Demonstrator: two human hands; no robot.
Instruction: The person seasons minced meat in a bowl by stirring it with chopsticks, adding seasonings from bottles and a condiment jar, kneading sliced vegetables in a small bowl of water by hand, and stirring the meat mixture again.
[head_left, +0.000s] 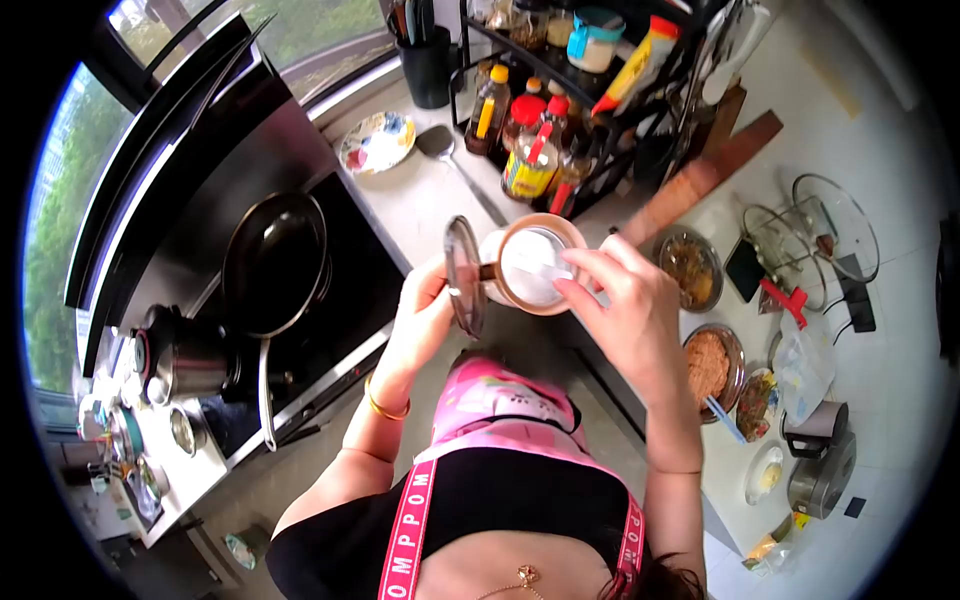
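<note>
My left hand (422,315) is closed around a seasoning jar (568,228) with a brown rim, held up in front of my body. The jar's hinged clear lid (462,277) stands open on the left, beside my fingers. White grains (530,252) lie inside. Over the mouth, the thumb and fingers of my right hand (632,298) pinch a small pale spoon (553,272), its end down at the grains. Part of the spoon is hidden by my fingers, and the jar's underside is out of sight.
A frying pan (275,265) sits on the stove at left. Behind the jar are a spatula (462,172), a patterned plate (378,142) and a rack (560,72) of bottles. Right of me stand a bowl of minced meat (707,365) with blue chopsticks (724,418) and another bowl (690,268).
</note>
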